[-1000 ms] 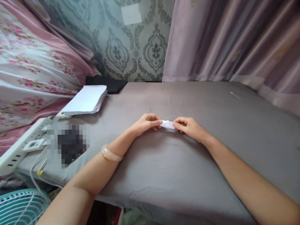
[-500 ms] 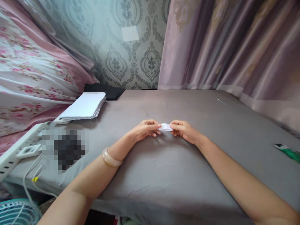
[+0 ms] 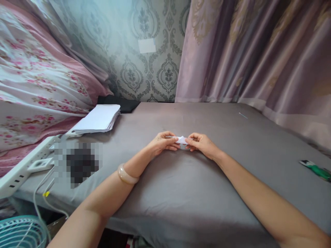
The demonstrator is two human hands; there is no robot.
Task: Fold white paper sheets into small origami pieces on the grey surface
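Note:
Between my two hands is a small piece of folded white paper (image 3: 182, 140), with a peak standing up at its middle. My left hand (image 3: 165, 142) pinches its left end between thumb and fingers. The right end is gripped by my right hand (image 3: 200, 143), thumb on the near side. Both hands are just above the grey cloth-covered table (image 3: 165, 186). My fingers hide the paper's ends. A pale bangle (image 3: 127, 174) circles my left wrist.
A stack of white paper (image 3: 98, 117) lies at the back left, by a black flat item (image 3: 130, 105). A white power strip (image 3: 26, 165) with cables runs along the left edge. A green object (image 3: 315, 169) lies right; a thin stick (image 3: 243, 115) lies behind it. A teal fan (image 3: 22, 232) stands lower left.
My right thumb has shifted left along the folded paper, and the peak at its middle stands up more. The whole view has moved slightly. Both hands still hold the paper.

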